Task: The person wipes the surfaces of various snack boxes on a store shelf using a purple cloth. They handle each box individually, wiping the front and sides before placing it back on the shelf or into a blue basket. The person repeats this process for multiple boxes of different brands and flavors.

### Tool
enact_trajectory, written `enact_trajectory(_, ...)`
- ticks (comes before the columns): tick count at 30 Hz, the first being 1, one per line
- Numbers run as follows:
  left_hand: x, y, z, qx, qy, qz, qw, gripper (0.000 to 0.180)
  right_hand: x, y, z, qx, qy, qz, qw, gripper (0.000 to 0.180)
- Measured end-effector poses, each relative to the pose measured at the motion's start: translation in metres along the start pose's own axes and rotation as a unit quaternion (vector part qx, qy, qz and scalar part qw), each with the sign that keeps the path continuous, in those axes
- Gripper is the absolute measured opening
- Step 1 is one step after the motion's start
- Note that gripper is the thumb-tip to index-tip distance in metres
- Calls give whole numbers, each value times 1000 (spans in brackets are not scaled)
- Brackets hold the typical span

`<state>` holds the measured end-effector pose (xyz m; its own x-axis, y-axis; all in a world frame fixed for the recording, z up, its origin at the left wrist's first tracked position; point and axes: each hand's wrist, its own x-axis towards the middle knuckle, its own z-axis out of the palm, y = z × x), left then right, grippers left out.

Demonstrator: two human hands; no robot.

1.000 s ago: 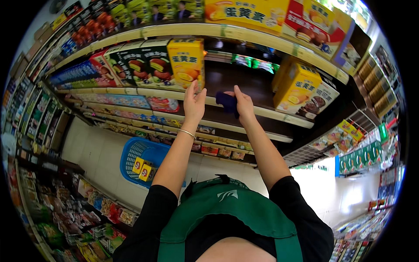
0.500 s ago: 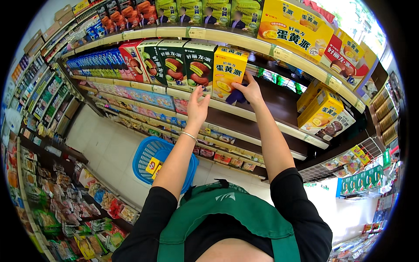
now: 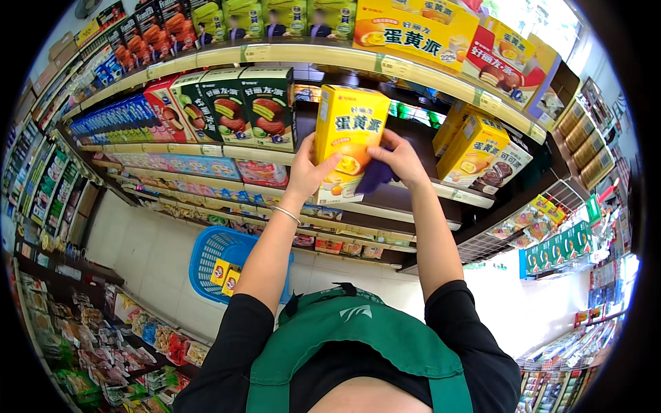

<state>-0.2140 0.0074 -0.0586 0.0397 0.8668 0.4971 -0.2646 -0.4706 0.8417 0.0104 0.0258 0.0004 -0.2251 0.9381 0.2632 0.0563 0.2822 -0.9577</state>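
Note:
A yellow snack pie box stands nearly upright between my hands, off the shelf and in front of it. My left hand closes on its left side, thumb across the front. On the right side my right hand grips the box, its thumb on the front. A dark purple cloth is bunched under my right hand against the box's lower right. Just left of my hands, dark green pie boxes stand in a row on the shelf.
More yellow boxes stand farther right on the same shelf. Overhead, the upper shelf edge carries large yellow and red cartons. On the floor, a blue basket holds small yellow packs. A wire rack juts out at the right.
The yellow box has come off the shelf toward me, out of its place beside the green boxes. My left hand, formerly apart from it, now grips its left side. The view has shifted right.

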Motion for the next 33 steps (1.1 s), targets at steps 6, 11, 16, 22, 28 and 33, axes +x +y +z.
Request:
enact_trajectory(6,-18,-15,36,-137,85,-143,977,46,-23,-16,-2,-186,233,-323,898,32)
enact_trajectory(11,-21,-26,57,-120,108,-133,978,47,-65,10,34,-461,16,-344,818,53)
enact_trajectory(16,-35,-37,59,-117,84,-158,977,55,-84,0,27,-497,30,-314,808,53)
enact_trajectory(22,-44,-15,102,-149,49,-164,974,53,-11,-14,-37,-425,111,-319,840,43)
enact_trajectory(28,-45,-12,100,103,-24,-59,993,74,-22,-32,-69,-199,123,-270,934,30)
enact_trajectory(33,-48,0,112,147,-67,-50,986,72,-24,-58,-77,-302,-48,-198,931,23)
